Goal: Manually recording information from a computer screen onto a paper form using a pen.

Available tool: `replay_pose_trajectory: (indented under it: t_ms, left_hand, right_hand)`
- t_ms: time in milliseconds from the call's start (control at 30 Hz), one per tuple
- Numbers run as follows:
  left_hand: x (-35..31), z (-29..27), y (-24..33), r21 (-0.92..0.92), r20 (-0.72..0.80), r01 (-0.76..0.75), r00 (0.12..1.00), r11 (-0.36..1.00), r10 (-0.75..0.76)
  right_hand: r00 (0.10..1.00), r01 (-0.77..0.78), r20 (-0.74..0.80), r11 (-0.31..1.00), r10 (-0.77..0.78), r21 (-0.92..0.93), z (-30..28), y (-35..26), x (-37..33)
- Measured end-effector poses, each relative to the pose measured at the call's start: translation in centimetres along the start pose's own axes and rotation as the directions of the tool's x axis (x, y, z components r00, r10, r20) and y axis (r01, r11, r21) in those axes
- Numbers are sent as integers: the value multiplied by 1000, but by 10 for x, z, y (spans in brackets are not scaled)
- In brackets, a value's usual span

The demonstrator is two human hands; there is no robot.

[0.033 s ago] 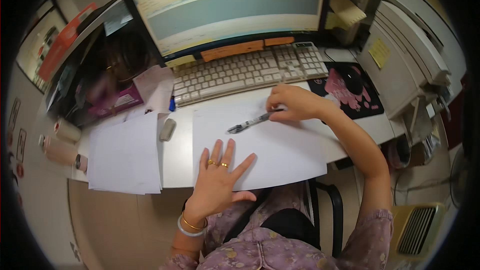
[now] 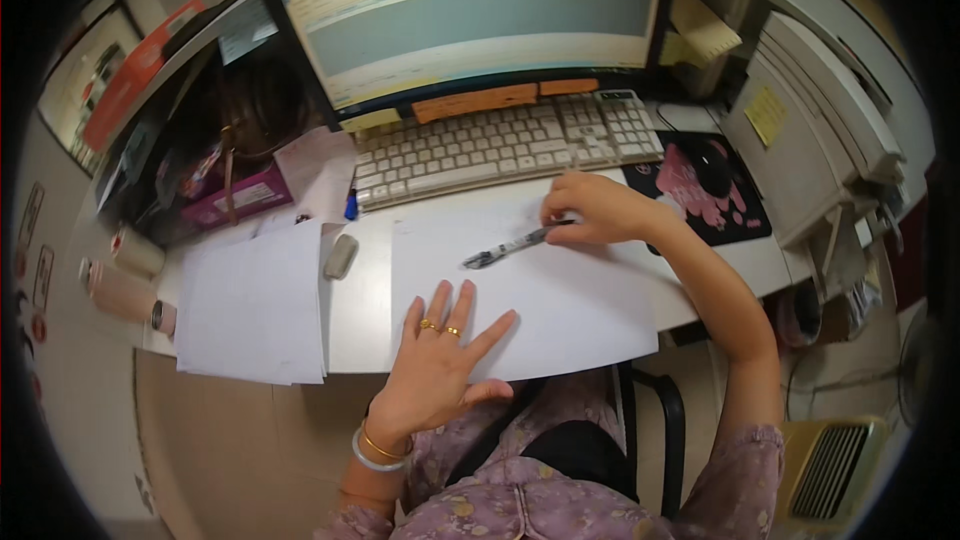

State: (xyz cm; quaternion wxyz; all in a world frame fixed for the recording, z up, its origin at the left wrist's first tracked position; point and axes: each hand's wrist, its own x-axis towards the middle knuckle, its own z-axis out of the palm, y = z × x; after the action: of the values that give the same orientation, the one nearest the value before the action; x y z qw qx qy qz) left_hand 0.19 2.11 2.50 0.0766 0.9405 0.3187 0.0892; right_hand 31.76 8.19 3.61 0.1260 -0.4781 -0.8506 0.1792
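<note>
A blank-looking sheet of white paper [image 2: 580, 305] lies on the white desk in front of me. My left hand [image 2: 435, 360] rests on its near left part, fingers spread, with gold rings and bangles on it. Above the middle of the sheet, my right hand [image 2: 600, 208] pinches one end of a pen [image 2: 505, 250]. The pen has a clear and black barrel and slants toward the lower left. Whether its other end touches the paper, I cannot tell. Left of the sheet sits a grey eraser-like block [image 2: 341, 256], beside a stack of white papers [image 2: 252, 305].
A white keyboard [image 2: 480, 153] stands beyond the sheet, under a lit monitor [image 2: 480, 30]. To the right are a black mouse [image 2: 711, 172] on a pink-and-black pad [image 2: 690, 210] and a pale printer-like machine [image 2: 800, 130]. Bottles [image 2: 120, 298] and a purple box [image 2: 235, 198] stand left.
The whole view has shifted slightly to the right and sharpened. Both hands and the pen keep their places on the sheet.
</note>
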Motion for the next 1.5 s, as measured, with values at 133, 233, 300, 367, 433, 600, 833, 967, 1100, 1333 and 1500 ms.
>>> replay_pose_trajectory:
  t_ms: [133, 233, 300, 367, 433, 600, 833, 967, 1100, 1333, 1500]
  left_hand:
    - [3, 2, -16, 4, -32, -55, 998, 998, 55]
    - [16, 14, -22, -81, -199, 61, 977, 995, -76]
    - [17, 18, -26, -49, -213, 57, 975, 997, -66]
    - [18, 19, -26, -17, -217, 43, 975, 999, -46]
    - [22, 17, -25, -50, -253, 78, 963, 996, -88]
    - [28, 17, -34, -42, -226, 79, 970, 996, -87]
    - [41, 14, -29, 37, -199, 110, 975, 993, -101]
    - [27, 14, -29, 68, -267, 55, 963, 996, -35]
    - [27, 14, -28, 29, -265, 107, 959, 994, -96]
    - [27, 13, -29, 18, -317, 83, 946, 996, -73]
    - [29, 16, -29, -8, -329, 90, 940, 996, -88]
  right_hand:
    - [999, -12, -42, 1000, 12, 6, -1, 6, -3]
    - [973, -122, -188, 991, 132, 60, 4, 9, -6]
    - [971, -135, -190, 988, 147, 74, 0, 7, -7]
    - [965, -159, -193, 983, 175, 95, 0, 6, -9]
    - [961, -159, -209, 981, 180, 113, -5, 11, -8]
    - [902, -291, -248, 923, 353, 252, -41, 35, -19]
    - [600, -293, -728, 938, 330, 184, -28, 109, -59]
    - [572, -278, -784, 956, 241, 91, -20, 112, -54]
    - [568, -280, -733, 926, 374, 255, -25, 96, -52]
    - [677, -236, -726, 970, 120, -60, -22, 78, -44]
    - [729, -384, -628, 922, 274, -44, -30, 72, -55]
